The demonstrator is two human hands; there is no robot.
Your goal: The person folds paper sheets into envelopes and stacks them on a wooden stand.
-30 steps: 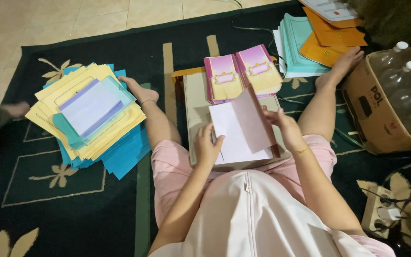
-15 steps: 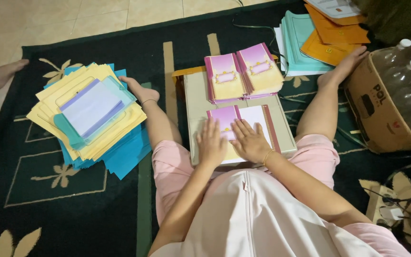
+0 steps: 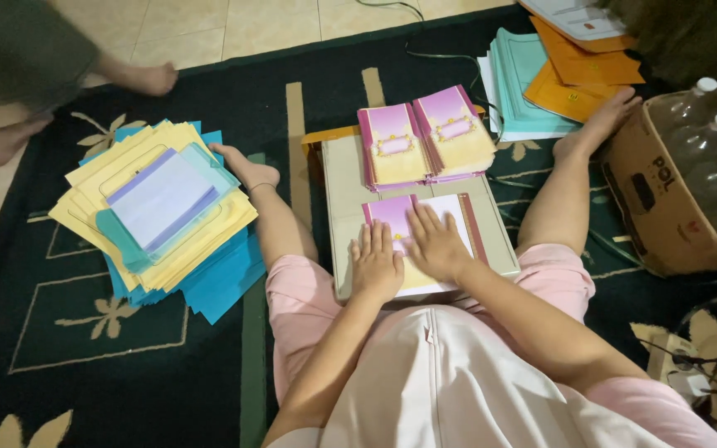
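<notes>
Glossy, perhaps folded card (image 3: 425,217) under flat left hand (image 3: 377,265), right hand (image 3: 436,245)

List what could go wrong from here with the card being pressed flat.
Both hands, left and right, press the card on the grey board. The fanned card stack sits just above and could slide if nudged. A passer-by's bare foot near the paper pile might scatter it.

Pink-and-cream folded card (image 3: 450,217) flat on grey board (image 3: 343,199), between legs.
</notes>
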